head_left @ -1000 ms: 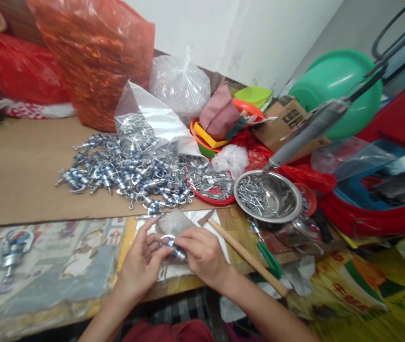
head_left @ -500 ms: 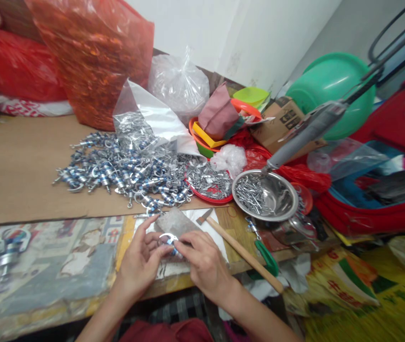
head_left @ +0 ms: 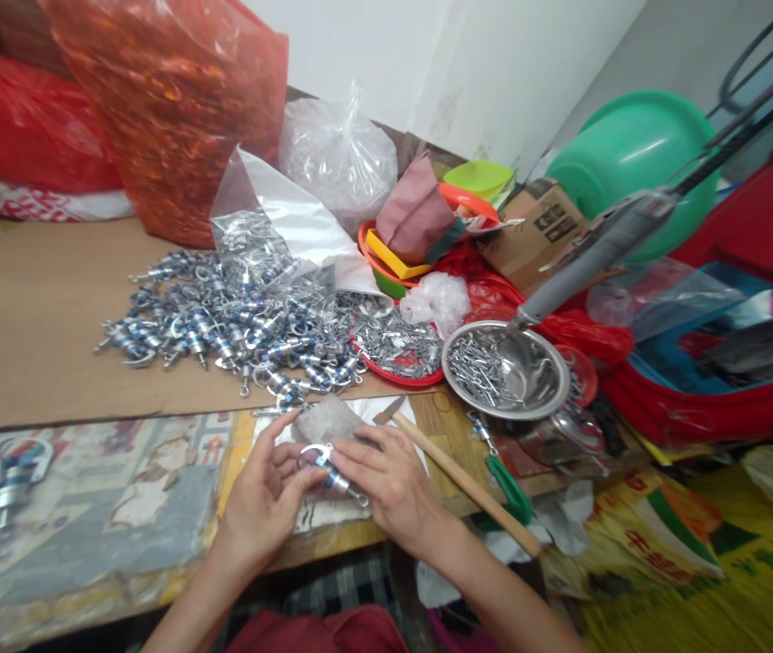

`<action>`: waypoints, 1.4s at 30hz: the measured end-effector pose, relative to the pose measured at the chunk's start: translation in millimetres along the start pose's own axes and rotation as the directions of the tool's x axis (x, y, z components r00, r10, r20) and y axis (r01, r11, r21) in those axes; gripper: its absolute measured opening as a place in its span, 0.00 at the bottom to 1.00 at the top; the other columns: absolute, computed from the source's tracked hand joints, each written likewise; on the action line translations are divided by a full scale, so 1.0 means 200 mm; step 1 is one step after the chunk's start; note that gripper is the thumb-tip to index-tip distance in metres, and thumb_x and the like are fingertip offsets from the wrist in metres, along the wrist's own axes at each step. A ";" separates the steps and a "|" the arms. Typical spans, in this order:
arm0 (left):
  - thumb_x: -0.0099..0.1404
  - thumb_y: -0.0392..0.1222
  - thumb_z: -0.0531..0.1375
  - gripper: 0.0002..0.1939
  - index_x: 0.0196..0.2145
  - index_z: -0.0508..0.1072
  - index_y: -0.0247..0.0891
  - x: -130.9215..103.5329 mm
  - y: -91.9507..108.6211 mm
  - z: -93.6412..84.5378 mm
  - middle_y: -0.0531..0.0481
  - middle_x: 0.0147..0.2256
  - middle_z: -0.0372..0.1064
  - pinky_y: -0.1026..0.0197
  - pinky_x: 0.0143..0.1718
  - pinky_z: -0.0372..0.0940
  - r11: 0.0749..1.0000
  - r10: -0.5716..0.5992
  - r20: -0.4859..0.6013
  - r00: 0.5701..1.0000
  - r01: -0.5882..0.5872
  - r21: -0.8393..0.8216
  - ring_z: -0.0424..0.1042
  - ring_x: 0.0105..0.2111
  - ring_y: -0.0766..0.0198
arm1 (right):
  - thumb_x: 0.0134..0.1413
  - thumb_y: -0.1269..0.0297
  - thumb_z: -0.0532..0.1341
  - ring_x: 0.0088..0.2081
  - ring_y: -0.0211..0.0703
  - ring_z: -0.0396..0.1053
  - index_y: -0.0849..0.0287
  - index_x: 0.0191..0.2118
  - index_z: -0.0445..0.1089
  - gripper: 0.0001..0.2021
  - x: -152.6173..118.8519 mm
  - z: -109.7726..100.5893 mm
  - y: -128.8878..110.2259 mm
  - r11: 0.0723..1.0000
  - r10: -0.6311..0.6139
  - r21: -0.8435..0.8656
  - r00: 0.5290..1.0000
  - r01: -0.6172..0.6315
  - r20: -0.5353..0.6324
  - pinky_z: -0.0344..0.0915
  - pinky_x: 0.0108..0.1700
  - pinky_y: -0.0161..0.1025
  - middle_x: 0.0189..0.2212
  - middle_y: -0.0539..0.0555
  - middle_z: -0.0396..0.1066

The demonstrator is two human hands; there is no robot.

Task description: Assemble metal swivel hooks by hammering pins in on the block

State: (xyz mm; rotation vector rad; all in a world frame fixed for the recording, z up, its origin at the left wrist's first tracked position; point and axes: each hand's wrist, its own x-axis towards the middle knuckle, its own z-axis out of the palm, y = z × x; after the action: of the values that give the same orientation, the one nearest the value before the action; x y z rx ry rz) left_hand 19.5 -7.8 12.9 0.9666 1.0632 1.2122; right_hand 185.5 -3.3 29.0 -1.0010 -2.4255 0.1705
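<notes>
A small silver and blue metal part [head_left: 336, 477] with a curved claw and a ring at its lower right end is between my hands. My left hand [head_left: 268, 481] pinches its claw end between thumb and fingers. Against its upper side rest the fingers of my right hand [head_left: 393, 485], whose thumb is hidden. Just beyond lies a grey block [head_left: 332, 424] on white paper. To the right is a wooden-handled tool [head_left: 464, 481] with a flat metal head. A large heap of similar silver and blue parts [head_left: 223, 317] covers the cardboard behind.
A red tray [head_left: 396, 345] of small metal pieces and a steel bowl [head_left: 543, 372] of metal pins stand behind my right hand. A grey-handled rod [head_left: 597, 249] leans over the bowl. More parts [head_left: 11, 481] lie at far left. Green-handled tool [head_left: 509, 490] sits at the bench edge.
My right fingers have straightened and spread along the part, uncovering its shaft and ring end. My left hand keeps its pinch. The view has shifted slightly.
</notes>
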 end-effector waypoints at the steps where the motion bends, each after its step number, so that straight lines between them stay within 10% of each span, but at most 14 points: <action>1: 0.54 0.35 0.58 0.29 0.52 0.51 0.40 0.00 0.00 0.00 0.54 0.28 0.66 0.62 0.34 0.67 1.000 -0.001 -0.004 1.000 0.001 0.002 0.69 0.30 0.66 | 0.54 0.76 0.49 0.47 0.47 0.57 0.56 0.48 0.64 0.17 0.00 0.00 0.00 1.000 0.003 0.021 1.000 -0.002 -0.010 0.54 0.47 0.47 0.46 0.51 0.67; 10: 0.51 0.36 0.59 0.30 0.51 0.52 0.40 0.00 0.00 0.00 0.55 0.27 0.68 0.62 0.33 0.68 1.000 -0.007 -0.025 1.000 0.007 -0.006 0.70 0.30 0.65 | 0.54 0.68 0.54 0.38 0.42 0.62 0.58 0.43 0.67 0.11 0.12 -0.07 -0.04 0.946 0.316 0.081 0.949 -0.315 -0.008 0.58 0.39 0.39 0.35 0.54 0.68; 18: 0.51 0.34 0.59 0.31 0.51 0.52 0.38 0.00 0.00 0.01 0.55 0.26 0.68 0.65 0.32 0.67 1.000 -0.011 -0.036 0.999 0.010 -0.023 0.69 0.29 0.67 | 0.50 0.74 0.54 0.34 0.44 0.61 0.62 0.34 0.66 0.06 0.20 -0.05 -0.11 0.948 0.273 -0.235 0.928 -0.214 0.253 0.57 0.33 0.36 0.32 0.56 0.65; 26: 0.50 0.35 0.59 0.31 0.51 0.52 0.39 0.00 -0.01 0.00 0.55 0.26 0.68 0.63 0.33 0.67 0.999 -0.014 -0.025 1.000 0.013 -0.029 0.70 0.29 0.66 | 0.47 0.77 0.57 0.31 0.35 0.66 0.61 0.32 0.71 0.08 0.21 -0.09 -0.01 0.824 0.389 0.354 0.896 -0.443 0.214 0.59 0.34 0.29 0.28 0.50 0.69; 34: 0.52 0.35 0.58 0.30 0.51 0.52 0.39 0.00 -0.01 -0.01 0.55 0.28 0.68 0.63 0.32 0.67 1.000 0.014 -0.003 1.000 -0.014 -0.007 0.70 0.29 0.67 | 0.47 0.67 0.60 0.25 0.34 0.63 0.53 0.35 0.74 0.08 0.20 0.02 0.02 0.880 0.320 0.287 0.919 -0.378 0.228 0.56 0.27 0.30 0.22 0.49 0.67; 42: 0.52 0.36 0.59 0.30 0.51 0.52 0.40 0.01 0.00 0.00 0.56 0.26 0.67 0.62 0.33 0.68 1.000 -0.007 -0.009 1.000 0.007 -0.014 0.71 0.29 0.66 | 0.48 0.68 0.59 0.30 0.36 0.66 0.58 0.37 0.73 0.09 0.14 0.00 -0.01 0.795 0.444 0.470 0.895 -0.383 -0.023 0.62 0.32 0.32 0.26 0.51 0.69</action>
State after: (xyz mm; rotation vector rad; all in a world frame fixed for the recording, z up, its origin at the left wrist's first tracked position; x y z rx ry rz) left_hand 20.4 -6.5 12.2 0.9466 1.0634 1.2181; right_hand 167.6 14.4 41.4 -1.2525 -1.8760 0.7664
